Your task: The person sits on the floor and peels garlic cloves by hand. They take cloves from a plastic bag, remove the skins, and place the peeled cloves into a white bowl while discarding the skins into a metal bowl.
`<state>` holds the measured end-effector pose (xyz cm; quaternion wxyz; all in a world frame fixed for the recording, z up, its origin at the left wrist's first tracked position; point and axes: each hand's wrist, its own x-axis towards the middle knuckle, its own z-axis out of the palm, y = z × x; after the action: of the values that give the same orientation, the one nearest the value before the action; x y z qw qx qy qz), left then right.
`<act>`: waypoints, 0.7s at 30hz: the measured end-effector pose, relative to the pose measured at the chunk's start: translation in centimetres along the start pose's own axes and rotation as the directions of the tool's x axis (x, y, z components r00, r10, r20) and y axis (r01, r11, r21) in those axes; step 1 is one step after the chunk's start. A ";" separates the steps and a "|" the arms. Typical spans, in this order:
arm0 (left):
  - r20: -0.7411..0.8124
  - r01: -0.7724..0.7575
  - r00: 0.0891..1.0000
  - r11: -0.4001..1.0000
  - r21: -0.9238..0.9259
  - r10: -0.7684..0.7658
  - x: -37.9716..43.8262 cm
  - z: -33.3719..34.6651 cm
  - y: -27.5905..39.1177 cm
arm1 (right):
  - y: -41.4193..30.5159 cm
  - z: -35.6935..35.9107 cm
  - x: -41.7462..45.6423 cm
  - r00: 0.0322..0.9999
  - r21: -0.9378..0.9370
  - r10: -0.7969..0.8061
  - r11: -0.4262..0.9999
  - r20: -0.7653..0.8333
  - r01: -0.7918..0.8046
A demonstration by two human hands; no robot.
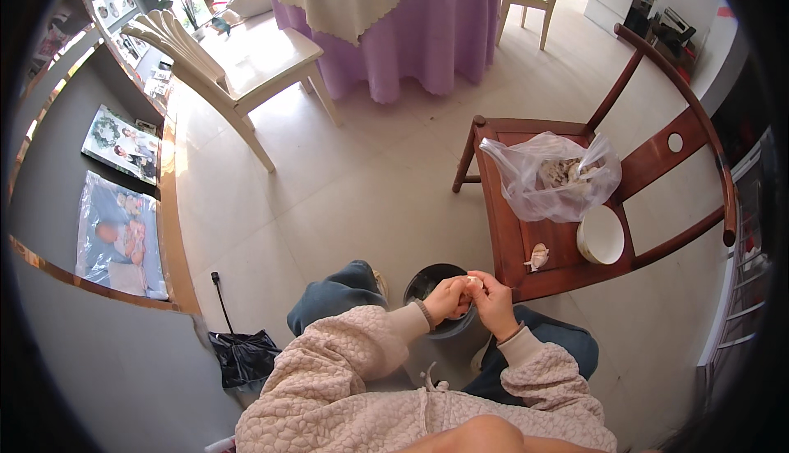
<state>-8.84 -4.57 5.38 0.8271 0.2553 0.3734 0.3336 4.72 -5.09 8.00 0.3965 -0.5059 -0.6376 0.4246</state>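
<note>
My left hand [447, 298] and my right hand [493, 302] meet above a dark waste bin [453, 328] between my knees. Their fingertips pinch a small pale garlic clove [474, 281], partly covered by the fingers. To the right, on the seat of a reddish wooden chair [542, 282], lies a partial garlic bulb [539, 257]. Beside it a white bowl [601, 235] stands on the seat; no contents show in it. Farther back on the same seat rests a translucent plastic bag [530, 200] with garlic [564, 173] inside.
A cream chair [265, 62] stands ahead left, near a round table with a purple cloth [407, 40]. At the lower left is a dustpan lined with a black bag [245, 357]. Framed photos [126, 145] sit in a wall niche on the left.
</note>
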 end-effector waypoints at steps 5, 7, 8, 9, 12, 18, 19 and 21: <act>-0.029 -0.010 1.000 0.998 -0.060 0.008 0.5 0.0 -0.3 | -0.4 -0.4 0.4 0.999 -0.033 0.015 0.999 0.038 -0.013; -0.033 0.009 0.999 0.998 -0.070 -0.011 0.7 -0.2 -0.3 | -0.5 -0.5 0.4 0.995 -0.072 0.047 0.997 0.084 -0.041; -0.018 0.015 1.000 0.997 -0.069 -0.016 0.7 -0.3 -0.3 | -0.6 -0.6 0.5 0.995 -0.058 0.051 0.997 0.084 -0.046; 0.000 0.020 1.000 0.997 -0.069 -0.020 0.6 -0.3 0.1 | -0.7 -0.8 0.5 0.995 -0.047 0.055 0.998 0.082 -0.051; 0.048 0.033 0.998 0.995 -0.097 -0.029 0.2 0.4 1.0 | -0.7 -1.1 0.8 0.998 -0.045 0.029 0.999 0.048 -0.026; 0.053 0.035 0.998 0.995 -0.094 -0.030 0.3 -0.2 0.6 | -0.6 -0.9 0.5 0.995 -0.080 -0.066 0.994 0.072 0.072; 0.040 0.015 0.999 0.996 -0.093 -0.011 0.4 -0.2 0.5 | -0.4 -0.8 0.5 0.997 -0.028 -0.038 0.999 0.070 0.040; 0.042 -0.042 0.998 0.996 -0.079 0.045 0.3 0.0 0.5 | 0.3 -0.5 0.2 0.997 0.102 0.041 0.994 0.061 -0.047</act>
<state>-8.85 -4.08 5.59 0.8369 0.2380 0.3364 0.3601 5.27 -4.79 7.88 0.3938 -0.4859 -0.6147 0.4806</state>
